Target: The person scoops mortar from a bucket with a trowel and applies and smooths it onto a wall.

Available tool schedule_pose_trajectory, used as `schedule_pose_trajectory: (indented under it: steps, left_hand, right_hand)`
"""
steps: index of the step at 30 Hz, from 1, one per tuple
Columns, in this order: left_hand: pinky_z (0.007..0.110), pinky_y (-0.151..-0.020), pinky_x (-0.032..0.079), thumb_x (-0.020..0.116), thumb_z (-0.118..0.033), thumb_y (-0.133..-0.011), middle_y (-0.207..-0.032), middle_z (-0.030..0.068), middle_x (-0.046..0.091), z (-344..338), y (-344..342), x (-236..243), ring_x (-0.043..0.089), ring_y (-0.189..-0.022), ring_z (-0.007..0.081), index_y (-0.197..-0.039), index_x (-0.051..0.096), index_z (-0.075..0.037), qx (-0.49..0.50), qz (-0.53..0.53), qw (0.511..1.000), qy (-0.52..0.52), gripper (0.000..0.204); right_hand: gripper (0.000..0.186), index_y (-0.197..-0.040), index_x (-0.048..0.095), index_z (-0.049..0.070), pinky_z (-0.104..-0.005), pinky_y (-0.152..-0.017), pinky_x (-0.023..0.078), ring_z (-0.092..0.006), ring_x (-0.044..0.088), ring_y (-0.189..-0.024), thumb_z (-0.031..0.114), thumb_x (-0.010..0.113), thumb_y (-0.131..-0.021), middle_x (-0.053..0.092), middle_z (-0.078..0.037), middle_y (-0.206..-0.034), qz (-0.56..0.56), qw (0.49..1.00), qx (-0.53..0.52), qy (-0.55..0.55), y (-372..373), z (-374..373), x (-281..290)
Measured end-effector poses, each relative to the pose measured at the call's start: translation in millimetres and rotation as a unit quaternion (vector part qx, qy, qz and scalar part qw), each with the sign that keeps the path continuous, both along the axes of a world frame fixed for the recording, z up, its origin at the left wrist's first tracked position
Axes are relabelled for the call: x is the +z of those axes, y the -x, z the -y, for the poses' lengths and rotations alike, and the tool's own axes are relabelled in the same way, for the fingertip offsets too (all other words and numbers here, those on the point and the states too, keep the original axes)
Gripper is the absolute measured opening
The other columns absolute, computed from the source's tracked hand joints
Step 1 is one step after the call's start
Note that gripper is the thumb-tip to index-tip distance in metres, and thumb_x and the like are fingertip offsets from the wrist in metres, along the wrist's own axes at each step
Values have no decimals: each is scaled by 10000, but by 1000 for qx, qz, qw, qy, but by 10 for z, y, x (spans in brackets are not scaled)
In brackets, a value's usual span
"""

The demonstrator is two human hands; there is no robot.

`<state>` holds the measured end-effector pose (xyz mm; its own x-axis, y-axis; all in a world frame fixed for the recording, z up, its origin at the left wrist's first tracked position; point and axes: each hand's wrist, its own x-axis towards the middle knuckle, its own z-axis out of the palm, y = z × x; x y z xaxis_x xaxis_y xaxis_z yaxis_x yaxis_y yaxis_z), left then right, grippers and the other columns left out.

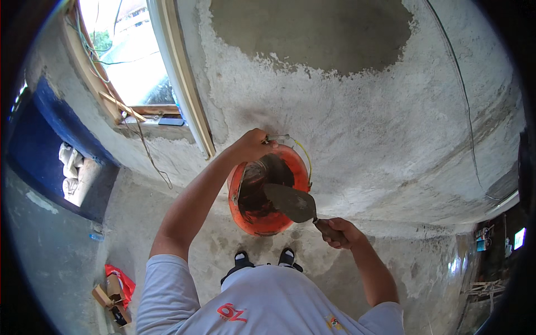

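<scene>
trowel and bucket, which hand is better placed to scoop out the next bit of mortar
Right, probably. The right hand grips the trowel, whose blade lies over the orange bucket mouth. The left hand is busy holding the bucket's handle.

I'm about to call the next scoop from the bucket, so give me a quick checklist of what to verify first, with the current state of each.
1. Left hand grips the handle of the orange bucket: ok, fingers closed on it.
2. Right hand holds the trowel firmly: ok, wrapped around its handle.
3. Trowel blade over the bucket mouth: ok.
4. Blade loaded with mortar: cannot tell; it looks smeared, no clear heap.
5. Mortar left in bucket: cannot tell; the inside is dark and wet.
6. Feet clear of the bucket: cannot tell; they stand just below it in the view.
</scene>
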<state>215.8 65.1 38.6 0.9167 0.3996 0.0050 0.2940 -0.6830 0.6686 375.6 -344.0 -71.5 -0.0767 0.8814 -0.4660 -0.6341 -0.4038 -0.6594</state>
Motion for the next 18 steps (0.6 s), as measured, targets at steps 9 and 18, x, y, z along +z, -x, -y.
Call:
schedule_pose_trajectory:
  steps: [9,18]
  left_hand:
    - [367,-636,505,711,-311,-1021,-755,31,702,129,450,-208,599,-710,104,-1016,748,54,199,160,959,121,367]
    - [281,-688,523,689,-152,-1037,-858,22,717,853,1226,-524,621,-779,82,-1089,754,60,336,363,841,219,228]
  right_hand:
    - [572,-1400,548,13,-278,-422,407,-167,517,-494,452,636,-1044,648,-133,-859,-73,981,-38,-175,-41,-44,125]
    - [385,-1263,668,-10,-309,-557,522,-196,653,-674,157,785,-936,690,-123,-985,648,596,-368,-299,-519,-838,1077]
